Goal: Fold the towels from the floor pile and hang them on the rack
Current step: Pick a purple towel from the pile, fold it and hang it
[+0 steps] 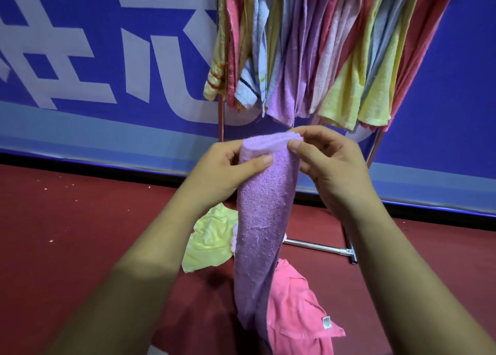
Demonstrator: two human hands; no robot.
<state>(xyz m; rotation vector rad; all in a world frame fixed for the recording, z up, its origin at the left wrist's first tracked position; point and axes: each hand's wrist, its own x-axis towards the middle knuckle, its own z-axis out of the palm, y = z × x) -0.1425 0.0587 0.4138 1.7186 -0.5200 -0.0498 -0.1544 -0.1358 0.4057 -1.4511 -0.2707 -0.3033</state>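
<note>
Lilac towel (257, 220) hangs folded lengthwise before the rack (221, 118), its top edges pinched in the grip of left hand (228, 167) and right hand (330, 167), likely to square them; the floor pile (298, 309) lies beneath.

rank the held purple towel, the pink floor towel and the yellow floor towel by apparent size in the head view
1. purple towel, though it is nearest the camera
2. pink towel, partly hidden
3. yellow towel, partly hidden
</note>
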